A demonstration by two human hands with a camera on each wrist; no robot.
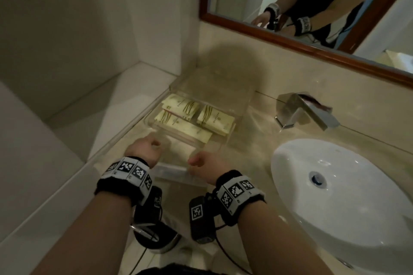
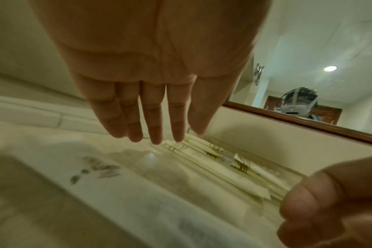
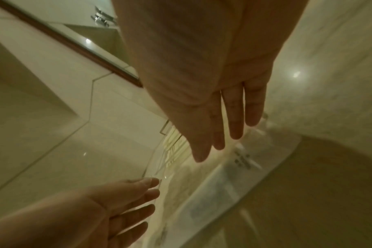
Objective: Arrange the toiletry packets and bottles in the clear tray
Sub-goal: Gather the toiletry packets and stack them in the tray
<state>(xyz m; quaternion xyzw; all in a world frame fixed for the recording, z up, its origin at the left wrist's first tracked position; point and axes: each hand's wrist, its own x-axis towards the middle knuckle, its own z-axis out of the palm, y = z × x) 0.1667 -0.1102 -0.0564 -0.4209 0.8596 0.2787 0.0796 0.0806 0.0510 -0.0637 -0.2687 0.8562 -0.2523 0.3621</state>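
Both hands flat-fingered, grasping nothing: left hand and right hand at clear tray's near end; cream packets inside, print unreadable.

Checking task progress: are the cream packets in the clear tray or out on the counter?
In. The cream packets lie flat inside the clear tray, its walls around them; no bottles are visible in it.
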